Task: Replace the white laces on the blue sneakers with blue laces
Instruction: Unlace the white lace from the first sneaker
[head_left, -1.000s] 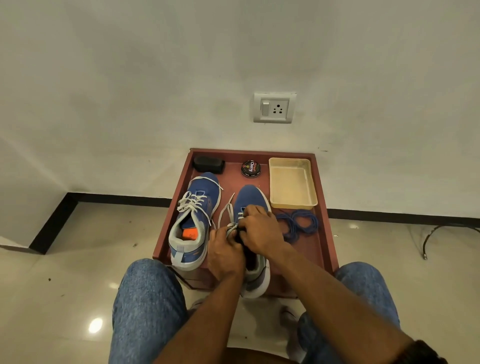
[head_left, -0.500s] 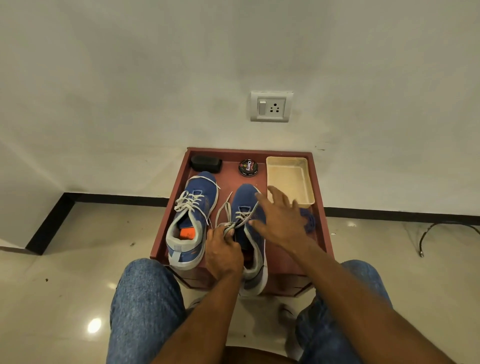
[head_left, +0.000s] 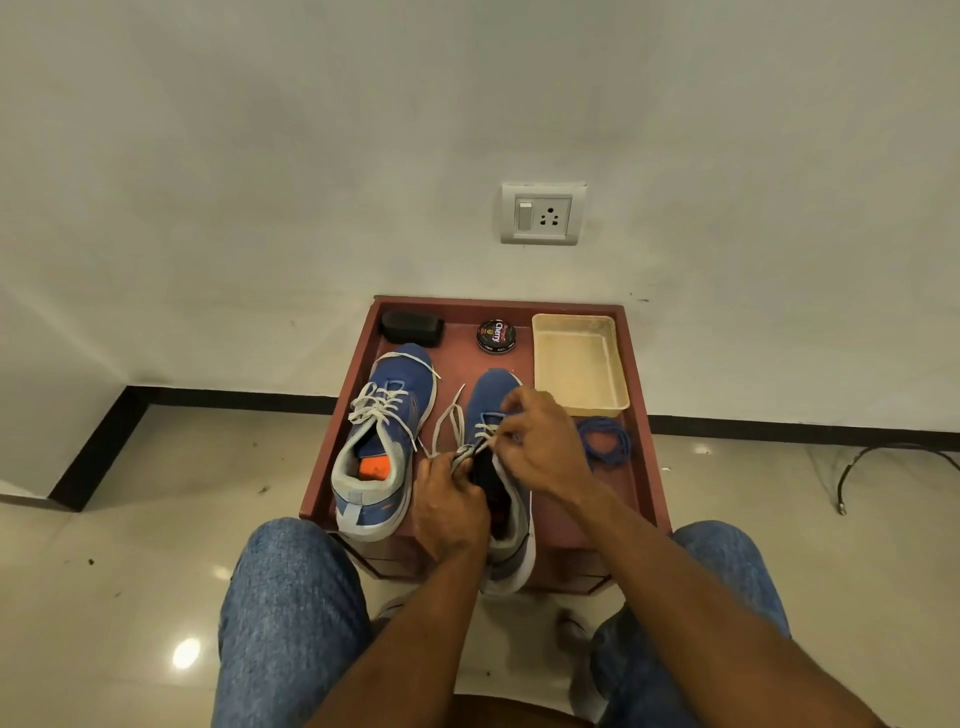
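Both hands, left hand (head_left: 451, 512) and right hand (head_left: 540, 447), pinch the white lace (head_left: 483, 434) on the right sneaker (head_left: 496, 395); beige tray (head_left: 621, 374) holds nothing at the red table (head_left: 647, 467) far right corner.

One head-worn view looks forward and steeply down from a seated person's height, facing a white wall (head_left: 363, 156) with a socket (head_left: 543, 213). The red table (head_left: 647, 457) stands near, just beyond the knees (head_left: 291, 587), in the lower middle. Both forearms reach in from the bottom edge. Wide-angle bending curves the floor (head_left: 130, 519) and the black skirting (head_left: 234, 400).
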